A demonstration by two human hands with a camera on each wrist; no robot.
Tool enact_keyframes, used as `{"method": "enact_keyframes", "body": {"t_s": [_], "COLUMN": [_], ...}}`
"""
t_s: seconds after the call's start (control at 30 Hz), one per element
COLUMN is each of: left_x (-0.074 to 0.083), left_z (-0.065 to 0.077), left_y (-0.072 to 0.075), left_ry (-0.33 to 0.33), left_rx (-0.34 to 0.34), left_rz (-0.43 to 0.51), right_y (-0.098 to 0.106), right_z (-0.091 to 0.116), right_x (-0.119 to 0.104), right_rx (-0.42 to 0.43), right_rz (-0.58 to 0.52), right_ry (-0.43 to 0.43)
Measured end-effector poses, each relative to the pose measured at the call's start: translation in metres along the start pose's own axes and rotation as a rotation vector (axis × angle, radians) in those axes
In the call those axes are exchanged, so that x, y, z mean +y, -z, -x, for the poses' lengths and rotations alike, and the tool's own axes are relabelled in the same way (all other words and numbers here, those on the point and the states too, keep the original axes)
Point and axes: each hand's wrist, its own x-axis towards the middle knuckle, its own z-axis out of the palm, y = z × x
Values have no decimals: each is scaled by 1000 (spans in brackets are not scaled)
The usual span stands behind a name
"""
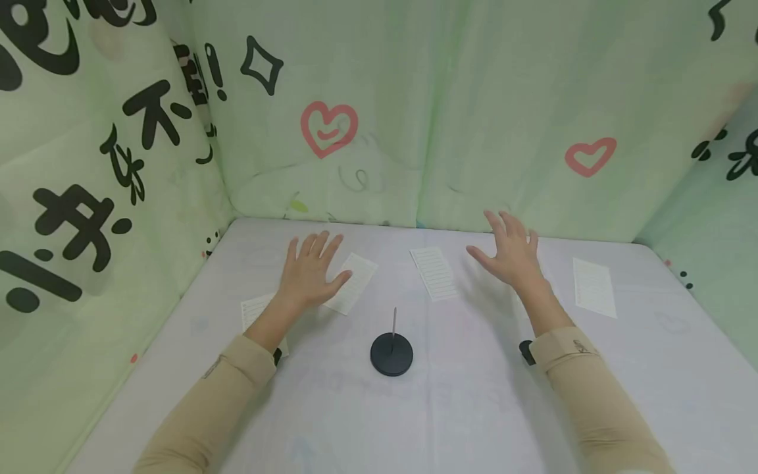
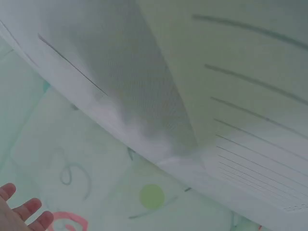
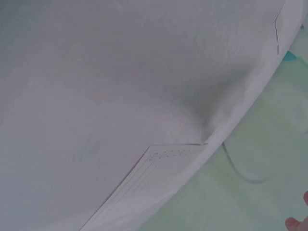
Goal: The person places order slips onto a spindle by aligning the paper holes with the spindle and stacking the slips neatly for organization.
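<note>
both spread and empty — left hand near one paper slip on the table, right hand between second slip and third slip — best kept clear of the spiked stand.

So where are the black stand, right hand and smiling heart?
Black stand point(image 1: 391, 359): head view, on its round base.
Right hand point(image 1: 512, 257): head view, on its back.
Smiling heart point(image 1: 328, 136): head view, on its smile.

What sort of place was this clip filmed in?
Probably a makeshift, screened-off filming booth: pale green printed fabric hangs around three sides of a pale table, which holds lined paper slips and a black-based spike stand.
</note>
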Motion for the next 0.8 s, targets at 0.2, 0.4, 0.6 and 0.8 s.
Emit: {"method": "enact_keyframes", "body": {"t_s": [0.2,0.4,0.6,0.8], "left_x": [13,25,37,49], "left_z": [15,31,44,57], "left_y": [-2,-5,-11,-14], "left_ry": [-69,-136,-200,-247], "left_rx": [-34,-95,-173,-227], "left_rz": [-12,-51,-72,-76], "right_y": [-14,-26,-35,-45], "right_z": [-14,-29,-42,-52], "right_x": [-5,-10,-13,-19], "right_rx": [-15,-86,-198,-280], "right_rz": [3,25,60,116], "right_ry": [49,87,102,106]}}
